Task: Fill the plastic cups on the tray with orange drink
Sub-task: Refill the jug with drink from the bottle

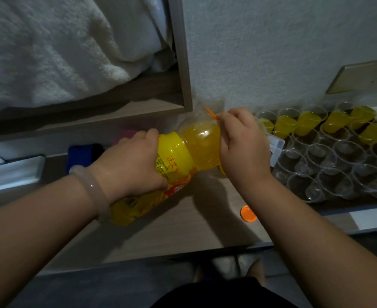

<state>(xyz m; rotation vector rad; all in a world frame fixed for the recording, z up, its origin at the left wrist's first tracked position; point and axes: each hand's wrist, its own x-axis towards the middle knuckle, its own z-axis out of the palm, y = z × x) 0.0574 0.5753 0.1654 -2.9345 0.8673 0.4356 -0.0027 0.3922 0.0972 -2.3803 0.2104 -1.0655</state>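
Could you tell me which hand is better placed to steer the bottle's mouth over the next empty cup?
Right. The right hand is curled round the bottle at its neck, beside the empty cups; the left hand grips the labelled body, farther from them, and probably suits supporting the weight.

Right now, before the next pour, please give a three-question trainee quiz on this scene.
1. True or false: the orange cap is screwed on the orange drink bottle.
2. Which hand grips the bottle at its label? A) left hand B) right hand
3. Fill in: the filled plastic cups stand ___ from the person than the empty cups.
Key: 1 false, the cap lies on the table; 2 A, the right hand is at the neck; 3 farther.
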